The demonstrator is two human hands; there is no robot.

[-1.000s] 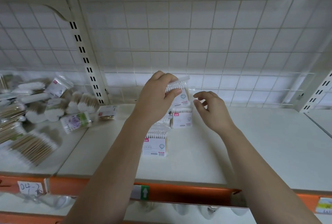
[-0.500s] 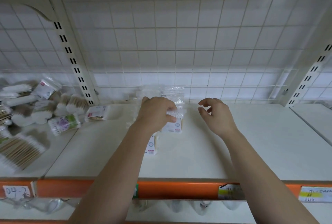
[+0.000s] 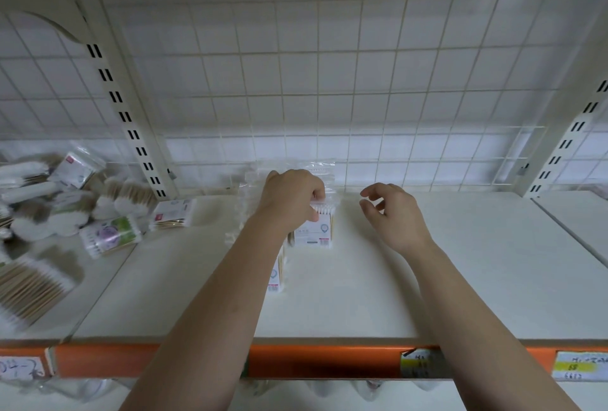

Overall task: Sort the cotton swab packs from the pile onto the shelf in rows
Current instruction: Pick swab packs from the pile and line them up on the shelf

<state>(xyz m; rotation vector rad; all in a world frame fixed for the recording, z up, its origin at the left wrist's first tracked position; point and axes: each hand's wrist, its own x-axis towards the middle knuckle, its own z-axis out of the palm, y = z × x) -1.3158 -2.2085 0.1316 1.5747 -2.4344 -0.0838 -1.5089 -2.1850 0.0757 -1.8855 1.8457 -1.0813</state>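
Note:
My left hand [image 3: 292,195] grips the top of a clear cotton swab pack [image 3: 317,229] that stands upright on the white shelf [image 3: 460,262], near the wire-grid back. Another upright pack [image 3: 274,275] stands in front of it, partly hidden by my left forearm. More clear packs [image 3: 250,193] show behind and left of that hand. My right hand [image 3: 391,213] hovers just right of the held pack, fingers loosely curled, holding nothing. The pile of swab packs [image 3: 65,209] lies on the left shelf section.
A slotted upright post [image 3: 131,121] separates the pile's section from the middle one; another post [image 3: 566,147] stands at the right. A wire grid [image 3: 329,81] backs the shelf. An orange front rail [image 3: 312,361] carries price labels [image 3: 579,366].
My left hand has lowered the pack from the air down onto the shelf at the back. My right hand stayed beside it, fingers loosely curled. The camera view shifted slightly.

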